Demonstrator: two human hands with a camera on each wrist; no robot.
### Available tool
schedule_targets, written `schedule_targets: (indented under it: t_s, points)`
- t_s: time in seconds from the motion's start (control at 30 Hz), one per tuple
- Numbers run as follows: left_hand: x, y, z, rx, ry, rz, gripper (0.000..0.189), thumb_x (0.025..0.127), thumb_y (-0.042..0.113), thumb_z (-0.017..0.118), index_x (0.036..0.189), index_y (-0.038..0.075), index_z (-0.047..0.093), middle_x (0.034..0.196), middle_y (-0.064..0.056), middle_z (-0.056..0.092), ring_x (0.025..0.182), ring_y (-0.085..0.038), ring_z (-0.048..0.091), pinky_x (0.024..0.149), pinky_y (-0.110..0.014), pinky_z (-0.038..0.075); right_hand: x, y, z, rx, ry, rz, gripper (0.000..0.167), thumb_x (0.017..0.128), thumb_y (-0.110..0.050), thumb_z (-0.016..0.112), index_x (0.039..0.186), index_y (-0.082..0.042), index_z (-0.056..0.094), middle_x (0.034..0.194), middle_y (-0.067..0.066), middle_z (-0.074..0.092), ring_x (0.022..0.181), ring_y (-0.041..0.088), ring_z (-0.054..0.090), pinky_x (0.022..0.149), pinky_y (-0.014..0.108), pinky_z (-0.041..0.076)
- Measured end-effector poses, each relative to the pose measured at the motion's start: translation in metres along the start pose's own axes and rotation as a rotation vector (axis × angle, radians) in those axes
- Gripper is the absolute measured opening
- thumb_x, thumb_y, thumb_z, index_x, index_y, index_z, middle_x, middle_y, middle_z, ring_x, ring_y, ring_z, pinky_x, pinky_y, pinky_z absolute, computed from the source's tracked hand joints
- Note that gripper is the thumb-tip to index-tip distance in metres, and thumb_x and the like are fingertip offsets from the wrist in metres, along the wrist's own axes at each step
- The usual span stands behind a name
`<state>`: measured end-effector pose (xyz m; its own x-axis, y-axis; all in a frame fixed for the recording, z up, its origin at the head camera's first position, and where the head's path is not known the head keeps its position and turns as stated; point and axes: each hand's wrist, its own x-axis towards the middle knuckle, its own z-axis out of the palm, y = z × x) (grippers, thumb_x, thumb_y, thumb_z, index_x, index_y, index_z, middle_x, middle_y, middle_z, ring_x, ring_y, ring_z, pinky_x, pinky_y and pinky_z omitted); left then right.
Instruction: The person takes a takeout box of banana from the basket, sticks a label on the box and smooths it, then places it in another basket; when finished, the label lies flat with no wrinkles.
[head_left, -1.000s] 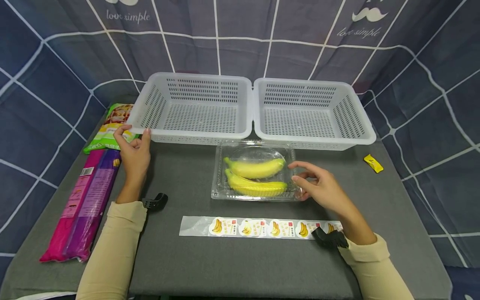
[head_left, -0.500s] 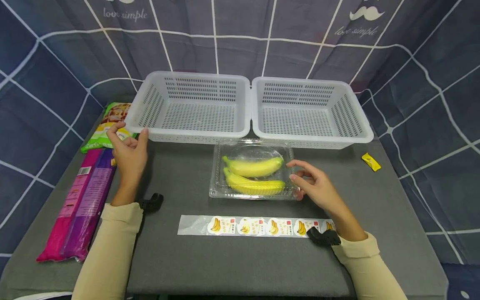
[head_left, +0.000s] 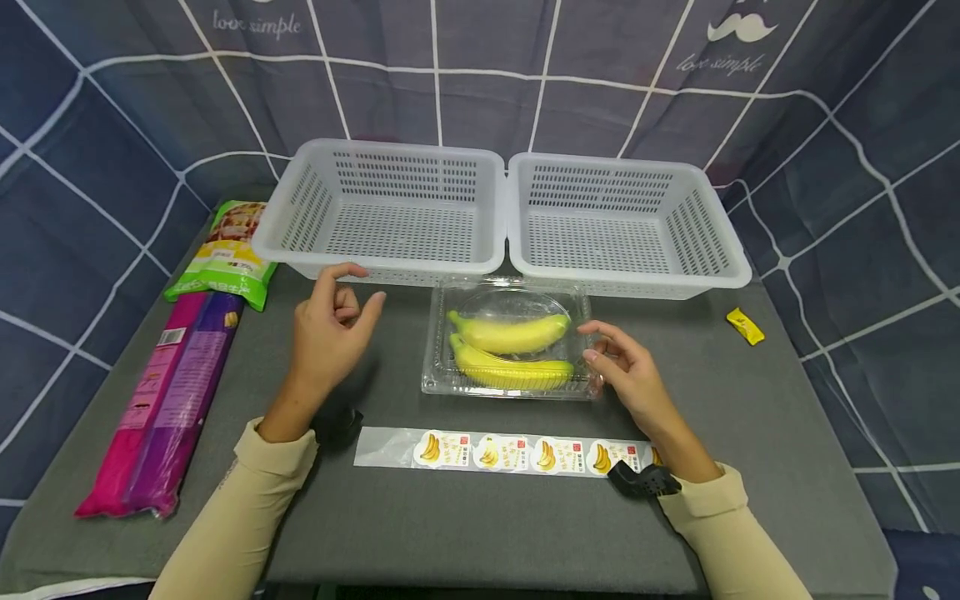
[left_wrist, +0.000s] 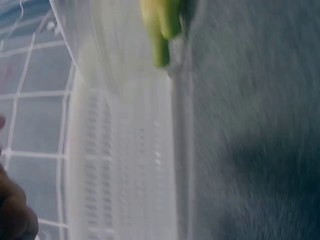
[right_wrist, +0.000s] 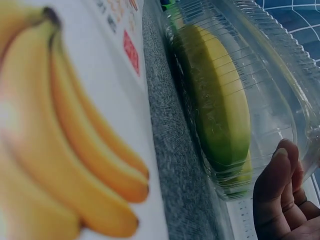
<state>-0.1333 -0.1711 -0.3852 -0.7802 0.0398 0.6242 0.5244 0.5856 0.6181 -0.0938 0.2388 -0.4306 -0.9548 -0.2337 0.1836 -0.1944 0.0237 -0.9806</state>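
A clear plastic clamshell container (head_left: 435, 375) lies on the grey table, its lid down over two bananas (head_left: 513, 375). At its right edge, my right hand (head_left: 637, 379) holds the rim with curled fingers; the right wrist view shows thumb and fingers (right_wrist: 280, 185) against the plastic. To the left of the container, my left hand (head_left: 330, 337) is in front of the left basket (head_left: 390, 268), thumb and index finger apart, holding nothing. Below the container lies a strip of banana stickers (head_left: 487, 452), its right end partly hidden by the right wrist's camera.
A second white basket (head_left: 630, 285) stands beside the left one, at the back. On the left are a green snack bag (head_left: 225, 262) and a long pink and purple packet (head_left: 168, 400). A small yellow wrapped item (head_left: 745, 326) lies at the right.
My left hand has left the left basket's front corner and moved right, toward the container. The right hand has stayed at the container's right edge.
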Motion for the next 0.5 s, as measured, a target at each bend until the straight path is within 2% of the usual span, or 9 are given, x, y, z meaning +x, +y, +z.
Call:
schedule_targets:
  t_s: [0.1, 0.17, 0.33, 0.5]
  points:
    - [-0.008, 0.013, 0.002, -0.029, -0.108, 0.125, 0.028, 0.091, 0.008, 0.077, 0.117, 0.008, 0.065, 0.06, 0.008, 0.029, 0.048, -0.004, 0.023, 0.049, -0.025, 0.026, 0.001, 0.001, 0.001, -0.018, 0.018, -0.012, 0.033, 0.102, -0.001, 0.06, 0.134, 0.003, 0.057, 0.089, 0.013, 0.055, 0.06, 0.017, 0.053, 0.051, 0.033, 0.051]
    - [-0.016, 0.018, 0.005, -0.081, -0.172, 0.173, 0.026, 0.088, 0.005, 0.078, 0.112, 0.009, 0.067, 0.061, 0.008, 0.03, 0.05, -0.004, 0.023, 0.05, -0.023, 0.026, 0.002, 0.001, 0.001, -0.026, 0.019, -0.019, 0.033, 0.102, 0.0, 0.06, 0.134, 0.003, 0.057, 0.089, 0.014, 0.055, 0.06, 0.018, 0.053, 0.051, 0.033, 0.051]
    - [-0.037, 0.019, 0.014, -0.19, -0.324, 0.195, 0.024, 0.085, 0.005, 0.08, 0.104, 0.013, 0.069, 0.062, 0.009, 0.027, 0.053, -0.002, 0.02, 0.052, -0.021, 0.025, -0.001, 0.003, 0.0, -0.046, 0.028, -0.039, 0.033, 0.102, 0.001, 0.059, 0.134, 0.003, 0.058, 0.089, 0.016, 0.055, 0.06, 0.02, 0.053, 0.052, 0.033, 0.051]
    - [-0.052, 0.023, 0.012, -0.238, -0.482, 0.193, 0.023, 0.086, 0.008, 0.082, 0.102, 0.019, 0.069, 0.059, 0.014, 0.024, 0.052, 0.003, 0.016, 0.047, -0.017, 0.023, -0.002, 0.004, 0.0, -0.086, 0.029, -0.029, 0.033, 0.103, -0.002, 0.059, 0.135, 0.0, 0.058, 0.091, 0.017, 0.056, 0.061, 0.021, 0.053, 0.053, 0.033, 0.051]
